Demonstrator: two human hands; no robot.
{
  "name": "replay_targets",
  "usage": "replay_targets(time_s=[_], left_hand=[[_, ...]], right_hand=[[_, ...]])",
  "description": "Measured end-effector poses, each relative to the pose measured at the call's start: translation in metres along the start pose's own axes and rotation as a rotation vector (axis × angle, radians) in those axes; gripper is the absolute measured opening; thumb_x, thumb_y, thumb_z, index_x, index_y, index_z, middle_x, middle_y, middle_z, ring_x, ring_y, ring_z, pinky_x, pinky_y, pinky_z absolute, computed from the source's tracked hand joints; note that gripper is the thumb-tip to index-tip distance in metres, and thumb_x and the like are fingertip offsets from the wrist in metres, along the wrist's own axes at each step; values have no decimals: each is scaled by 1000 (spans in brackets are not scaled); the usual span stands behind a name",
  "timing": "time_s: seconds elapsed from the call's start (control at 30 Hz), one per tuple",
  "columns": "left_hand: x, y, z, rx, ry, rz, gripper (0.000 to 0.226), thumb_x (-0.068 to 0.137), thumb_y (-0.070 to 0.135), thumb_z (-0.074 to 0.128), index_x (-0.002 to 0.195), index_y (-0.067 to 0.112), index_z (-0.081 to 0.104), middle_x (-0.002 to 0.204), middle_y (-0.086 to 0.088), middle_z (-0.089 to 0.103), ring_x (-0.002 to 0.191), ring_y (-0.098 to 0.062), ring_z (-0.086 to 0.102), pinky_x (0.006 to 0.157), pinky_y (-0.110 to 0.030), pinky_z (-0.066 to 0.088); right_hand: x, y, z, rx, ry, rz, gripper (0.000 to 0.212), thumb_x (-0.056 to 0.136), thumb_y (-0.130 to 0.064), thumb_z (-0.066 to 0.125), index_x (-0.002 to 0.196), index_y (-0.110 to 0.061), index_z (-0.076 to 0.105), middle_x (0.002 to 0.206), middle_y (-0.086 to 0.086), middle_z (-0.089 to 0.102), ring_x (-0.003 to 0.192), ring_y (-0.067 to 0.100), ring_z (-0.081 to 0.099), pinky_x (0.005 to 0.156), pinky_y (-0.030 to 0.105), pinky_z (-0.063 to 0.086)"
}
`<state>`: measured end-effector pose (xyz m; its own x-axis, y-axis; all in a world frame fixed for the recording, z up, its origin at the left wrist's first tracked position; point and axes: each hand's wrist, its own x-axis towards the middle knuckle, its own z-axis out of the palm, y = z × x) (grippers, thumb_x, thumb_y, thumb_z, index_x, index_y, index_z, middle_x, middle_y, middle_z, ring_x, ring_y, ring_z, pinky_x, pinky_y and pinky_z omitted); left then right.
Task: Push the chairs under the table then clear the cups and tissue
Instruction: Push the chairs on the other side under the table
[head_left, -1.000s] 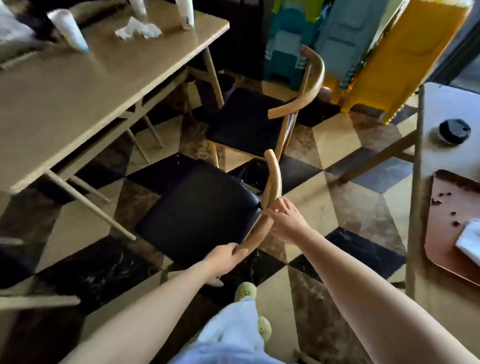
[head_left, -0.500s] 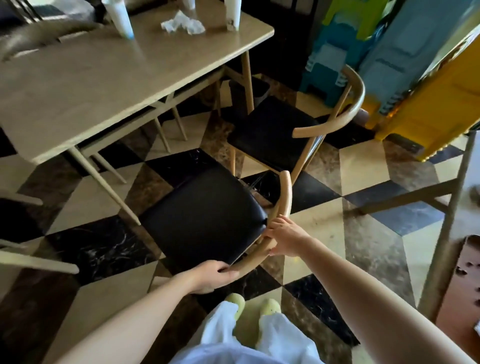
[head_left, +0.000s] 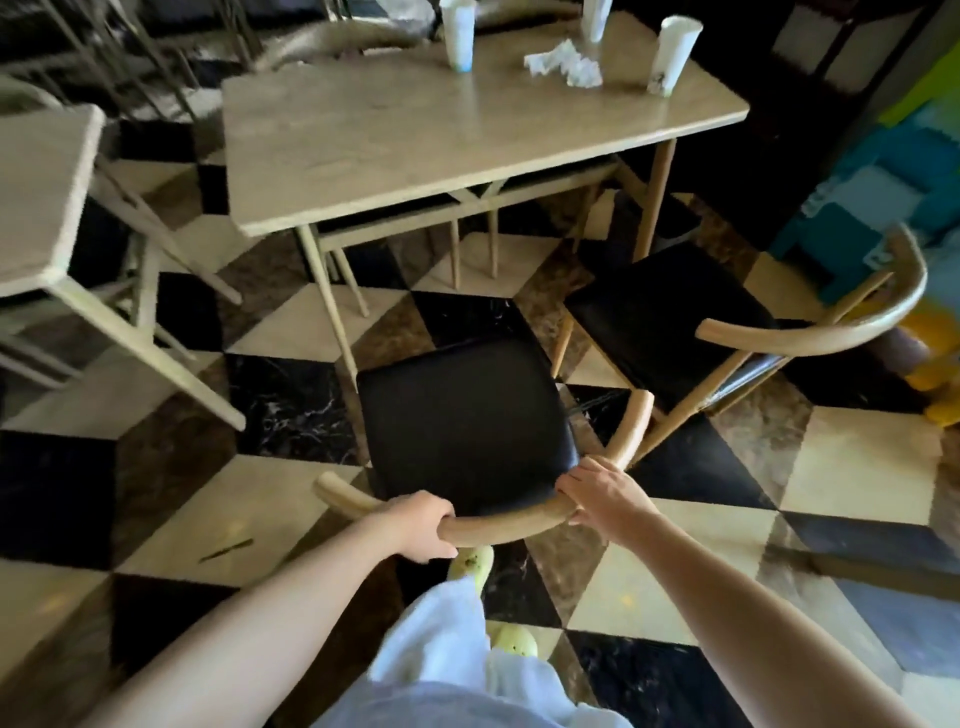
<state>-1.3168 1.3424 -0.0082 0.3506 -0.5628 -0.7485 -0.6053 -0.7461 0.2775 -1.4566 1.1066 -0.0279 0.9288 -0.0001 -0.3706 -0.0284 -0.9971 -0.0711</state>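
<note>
Both hands, left hand (head_left: 423, 525) and right hand (head_left: 597, 491), grip the near chair (head_left: 467, 426) before the table (head_left: 415, 140); a second chair (head_left: 675, 322) stands alongside. Three cups (head_left: 672, 54) and one tissue (head_left: 563, 62) remain on top.

Chair (head_left: 467, 431), held at its backrest by left hand (head_left: 423, 527) and right hand (head_left: 600, 493): black seat, light tan wood rail and legs.
Second chair (head_left: 670, 322), right of the grip and beyond it: black seat, same tan wood.
Table (head_left: 415, 150), beyond the grip: pale beige wood-grain top, matching legs.
Cups (head_left: 670, 52), on the table's far side: white, small blue-green marks near the base.
Tissue (head_left: 563, 65), between the cups: white.
Floor (head_left: 857, 467), under the grip: cube-pattern tiles in cream, black veined marble and brown.
Trousers (head_left: 447, 644), nearer than the grip: white.
Shoes (head_left: 472, 564): pale yellow-green.
</note>
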Motion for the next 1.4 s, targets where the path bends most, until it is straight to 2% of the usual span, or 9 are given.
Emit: replay_targets(time_s=[0.17, 0.3, 0.47, 0.57, 0.7, 0.83, 1.0, 1.1, 1.4], left_hand=[[13, -8, -27, 7, 17, 23, 45, 76, 46, 69, 114, 22, 60, 107, 1, 64, 94, -18, 62, 80, -32, 51], [31, -11, -59, 24, 40, 37, 40, 80, 45, 65, 114, 24, 60, 109, 1, 66, 98, -20, 65, 82, -35, 54], [52, -24, -111, 80, 45, 65, 37, 81, 44, 62, 111, 23, 61, 95, 7, 58, 88, -16, 58, 70, -28, 42], [62, -39, -142, 106, 51, 85, 37, 81, 44, 63, 112, 24, 62, 94, 9, 57, 85, -12, 55, 69, -26, 41], [68, -66, -183, 118, 41, 94, 42, 83, 43, 62, 121, 24, 59, 110, 5, 62, 95, -13, 58, 78, -30, 48], [70, -94, -212, 103, 41, 98, 47, 85, 44, 61, 128, 25, 54, 118, 5, 61, 98, -12, 56, 82, -29, 47], [76, -113, -222, 106, 85, 134, 46, 87, 46, 57, 127, 23, 53, 117, 5, 62, 103, -14, 59, 82, -29, 47], [83, -111, -218, 126, 124, 157, 46, 89, 47, 55, 127, 22, 52, 119, 2, 63, 107, -18, 60, 87, -34, 48], [94, -99, -208, 132, 177, 160, 46, 90, 46, 54, 127, 19, 52, 116, -1, 63, 106, -21, 60, 87, -35, 46]], right_hand=[[19, 13, -14, 44, 71, -40, 41, 82, -39, 65, 116, -17, 57, 116, 0, 62, 115, 21, 51, 107, 31, 33], [43, 29, -30, 79, 99, -19, 40, 83, -37, 65, 117, -17, 57, 117, 0, 63, 117, 21, 51, 109, 33, 32], [87, 43, -57, 73, 115, -26, 40, 80, -32, 70, 113, -12, 60, 110, 5, 65, 112, 25, 55, 105, 35, 37], [113, 50, -74, 68, 127, -63, 41, 79, -33, 70, 112, -11, 60, 106, 6, 66, 108, 25, 56, 102, 36, 39], [147, 51, -103, 86, 112, -113, 44, 79, -33, 71, 113, -8, 58, 103, 10, 64, 102, 26, 56, 96, 37, 45], [181, 44, -133, 59, 66, -122, 46, 84, -37, 66, 118, -10, 52, 108, 8, 60, 107, 22, 51, 93, 31, 40], [206, 41, -153, -2, -4, -100, 44, 87, -37, 62, 122, -12, 50, 113, 6, 60, 112, 20, 50, 91, 28, 39], [213, 48, -153, -29, -12, -94, 41, 87, -38, 61, 120, -15, 51, 113, 5, 60, 112, 19, 50, 88, 26, 39], [220, 67, -140, -40, 18, -140, 46, 87, -36, 61, 126, -14, 50, 119, 4, 61, 115, 20, 51, 97, 31, 41]])
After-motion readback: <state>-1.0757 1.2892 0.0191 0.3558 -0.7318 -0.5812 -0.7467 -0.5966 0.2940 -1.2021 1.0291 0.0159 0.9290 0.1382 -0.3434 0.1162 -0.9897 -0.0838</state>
